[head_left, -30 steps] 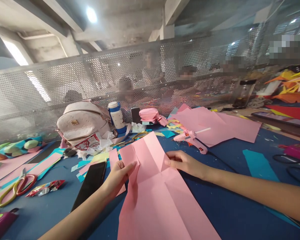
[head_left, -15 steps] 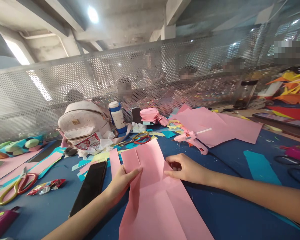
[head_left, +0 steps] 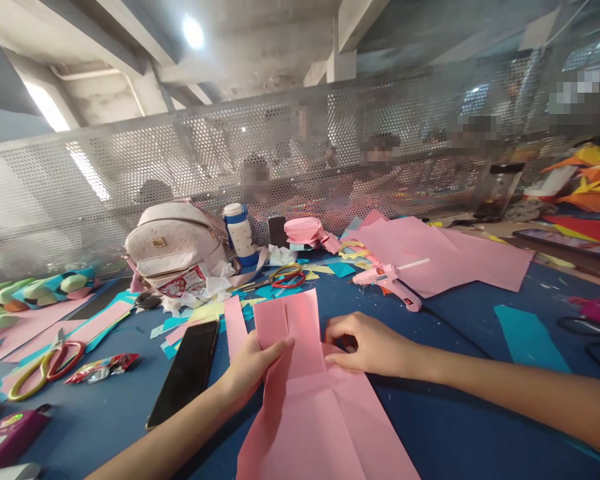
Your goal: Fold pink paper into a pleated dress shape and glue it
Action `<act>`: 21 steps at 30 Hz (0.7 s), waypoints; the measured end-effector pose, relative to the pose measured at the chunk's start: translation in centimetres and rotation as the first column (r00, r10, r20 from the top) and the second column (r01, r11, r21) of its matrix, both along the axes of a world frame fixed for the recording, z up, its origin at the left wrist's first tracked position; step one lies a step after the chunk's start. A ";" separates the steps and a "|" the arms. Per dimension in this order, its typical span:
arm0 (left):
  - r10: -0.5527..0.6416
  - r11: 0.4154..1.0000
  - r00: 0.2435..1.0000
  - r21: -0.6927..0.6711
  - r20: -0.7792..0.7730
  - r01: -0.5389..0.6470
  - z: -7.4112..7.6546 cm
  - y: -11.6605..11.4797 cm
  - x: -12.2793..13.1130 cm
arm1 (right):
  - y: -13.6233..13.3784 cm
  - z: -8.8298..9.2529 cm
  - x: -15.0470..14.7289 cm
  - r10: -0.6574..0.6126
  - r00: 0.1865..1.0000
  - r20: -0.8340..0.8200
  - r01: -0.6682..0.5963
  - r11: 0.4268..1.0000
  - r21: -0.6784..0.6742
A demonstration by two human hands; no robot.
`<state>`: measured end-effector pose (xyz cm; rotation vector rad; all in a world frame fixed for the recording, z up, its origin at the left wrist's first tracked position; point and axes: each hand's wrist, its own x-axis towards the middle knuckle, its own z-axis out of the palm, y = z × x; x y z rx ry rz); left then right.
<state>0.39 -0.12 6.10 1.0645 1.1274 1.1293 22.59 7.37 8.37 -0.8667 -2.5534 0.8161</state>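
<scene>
A large sheet of pink paper (head_left: pixel 325 413), creased and partly folded, lies before me with its upper end raised. My left hand (head_left: pixel 253 363) grips its left edge, thumb on top of a folded flap and fingers hidden behind. At the right edge, my right hand (head_left: pixel 373 343) pinches the paper between thumb and curled fingers. A narrow pink paper strip (head_left: pixel 236 327) lies just beyond my left hand. To the left of that hand rests a black phone (head_left: pixel 186 373). Past my right hand is a pink glue gun (head_left: pixel 391 283) with a clear glue stick in it.
Scissors (head_left: pixel 47 367) and a candy wrapper (head_left: pixel 103 368) lie at left. A backpack (head_left: pixel 175 240), a bottle (head_left: pixel 241 237) and more scissors (head_left: pixel 285 275) stand or lie farther back. Pink sheets (head_left: pixel 445 253) are at back right. A perforated metal screen (head_left: pixel 195 160) borders the table.
The view has shifted slightly, moving the scene a little rightward. The paper's raised upper end sits slightly lower and its right edge bends in more; both hands keep their hold.
</scene>
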 end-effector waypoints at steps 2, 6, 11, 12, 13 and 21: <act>-0.007 1.000 1.000 0.002 -0.008 0.007 -0.1 0.0 -0.1 | 0.0 0.2 -0.2 0.014 1.000 0.013 -0.014 1.000 0.020; -0.010 1.000 1.000 -0.018 -0.005 0.010 -0.3 0.1 -0.3 | 0.1 0.6 -0.8 0.039 0.997 0.072 -0.044 0.997 0.064; -0.030 1.000 1.000 0.008 0.001 0.030 -0.3 0.1 -0.4 | -0.1 1.5 -1.6 0.044 0.993 0.106 -0.059 0.989 0.137; -0.037 0.999 0.999 0.015 0.003 0.037 -0.3 0.1 -0.4 | -0.1 1.7 -1.7 0.046 0.994 0.098 -0.060 0.988 0.145; -0.042 0.999 0.999 0.019 0.006 0.042 -0.3 0.1 -0.4 | -0.2 1.9 -1.9 0.048 0.995 0.089 -0.061 0.987 0.151; -0.040 0.998 0.999 0.041 0.020 0.039 -0.5 0.1 -0.3 | -0.4 2.5 -3.3 0.022 0.995 0.100 -0.042 0.976 0.213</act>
